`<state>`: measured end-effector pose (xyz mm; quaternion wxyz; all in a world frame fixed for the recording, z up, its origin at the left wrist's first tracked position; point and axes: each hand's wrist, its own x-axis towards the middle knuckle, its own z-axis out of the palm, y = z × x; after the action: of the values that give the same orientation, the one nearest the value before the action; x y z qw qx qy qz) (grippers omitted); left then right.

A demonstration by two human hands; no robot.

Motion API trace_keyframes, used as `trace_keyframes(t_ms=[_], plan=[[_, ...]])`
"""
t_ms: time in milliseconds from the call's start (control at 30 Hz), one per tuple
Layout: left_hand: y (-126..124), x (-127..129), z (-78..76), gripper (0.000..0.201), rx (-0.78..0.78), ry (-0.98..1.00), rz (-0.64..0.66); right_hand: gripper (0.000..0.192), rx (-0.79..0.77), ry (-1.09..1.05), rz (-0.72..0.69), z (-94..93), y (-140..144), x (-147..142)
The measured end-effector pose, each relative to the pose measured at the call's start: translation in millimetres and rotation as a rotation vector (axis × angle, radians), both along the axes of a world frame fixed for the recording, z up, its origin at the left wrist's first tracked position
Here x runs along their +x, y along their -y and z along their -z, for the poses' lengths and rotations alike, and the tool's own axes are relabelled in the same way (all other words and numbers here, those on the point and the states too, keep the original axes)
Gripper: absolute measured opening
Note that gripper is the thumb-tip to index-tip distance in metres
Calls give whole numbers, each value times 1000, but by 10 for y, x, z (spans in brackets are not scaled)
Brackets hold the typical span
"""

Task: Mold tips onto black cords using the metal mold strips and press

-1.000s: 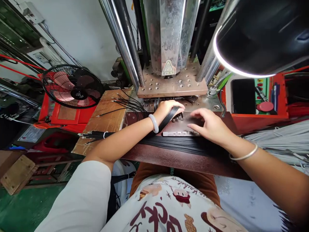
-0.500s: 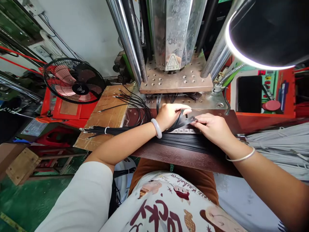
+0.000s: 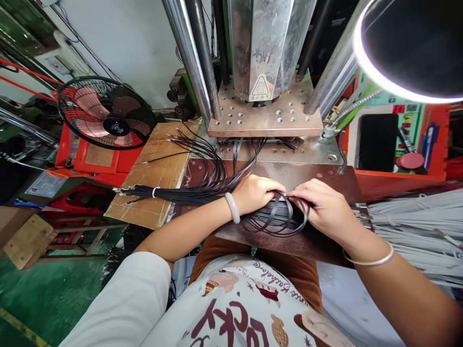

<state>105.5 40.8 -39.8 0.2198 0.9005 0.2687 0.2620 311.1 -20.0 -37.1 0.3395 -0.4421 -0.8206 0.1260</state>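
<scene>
A second ago the right hand [image 3: 323, 205] was spread and empty while the left hand [image 3: 255, 193] alone held the flat black cables [image 3: 274, 212]; now both are on them. The hands have also drawn farther out in front of the drilled press plate [image 3: 265, 126], toward the wearer, and the cables hang between and below the fingertips in loose, round loops over more black strips on the brown tabletop [image 3: 289, 171]. The left thumb and fingers are pinched on the cable, and the right ones grip it just beside them (how many strands each holds, I cannot tell). The pale slotted bar seen earlier in front of the plate no longer shows; the loops may cover it. My judgement is that the length is now gathered and steered from two sides rather than one. Left of the plate, the bundle with a white tie [image 3: 155, 193] lies on the wooden board [image 3: 155, 171] much as before.
</scene>
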Motion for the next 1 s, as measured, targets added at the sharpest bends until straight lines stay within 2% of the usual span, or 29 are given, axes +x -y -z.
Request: trace_keyframes(t_ms=[133,233,333,433,500,567,667,767,833,900,1000], plan=[[90,0,41,24,171,-121,-5,24,70,117,37,22,35,-44],[154,5,25,28,328,-149,55,22,111,80,47,34,60,-46],[223,6,-6,33,385,-197,103,19,112,27,51,47,67,-36],[278,-7,-72,30,365,-319,54,18,134,83,42,75,64,-37],[286,-28,-133,26,343,-413,-80,18,158,140,33,96,62,-44],[255,-61,-186,25,293,-397,-184,19,143,151,18,106,63,-46],[152,-120,-200,22,144,-111,-130,19,102,74,54,81,72,-27],[63,-163,-123,19,14,105,-25,18,142,-63,222,25,93,4],[48,-172,-49,19,-16,112,-32,17,166,-179,324,-6,109,13],[66,-168,7,20,8,65,-72,17,153,-262,365,-20,122,12],[132,-150,14,23,152,-45,-73,11,108,-302,352,-9,133,10]])
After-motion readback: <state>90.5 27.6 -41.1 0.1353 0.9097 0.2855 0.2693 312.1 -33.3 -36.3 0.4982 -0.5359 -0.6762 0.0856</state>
